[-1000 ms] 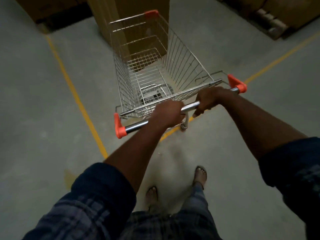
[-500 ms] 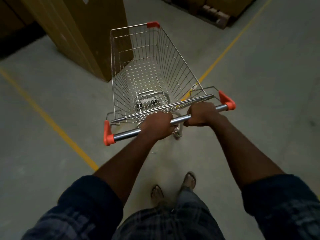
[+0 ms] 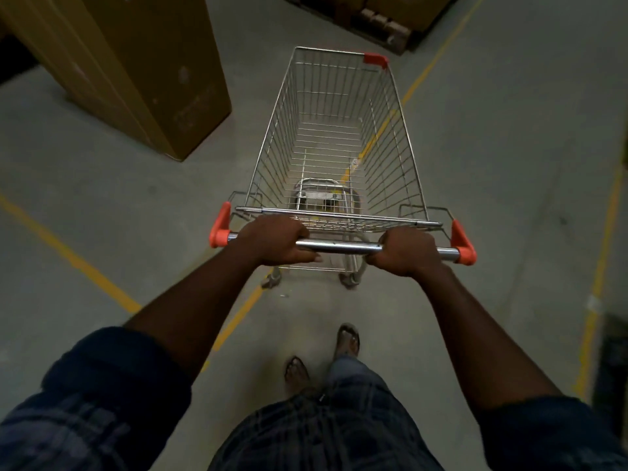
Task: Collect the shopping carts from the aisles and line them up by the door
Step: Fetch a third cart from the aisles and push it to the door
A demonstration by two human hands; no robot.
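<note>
Cart (image 3: 339,137) sits on grey floor (image 3: 492,164) straddling a yellow line (image 3: 421,73), basket empty, cardboard box (image 3: 136,69) off to its left. Left hand (image 3: 277,240) and right hand (image 3: 406,251) both wrapped round chrome handle bar (image 3: 339,247), between the orange end caps. Wire frame looks stiff, light, free-rolling; the bar is the best grip.

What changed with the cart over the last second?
The cart swung right, away from the box, which was straight ahead of it and now sits off to its left. The left hand and right hand slid apart on the handle. Both still grip it, and the cart is still empty.
</note>
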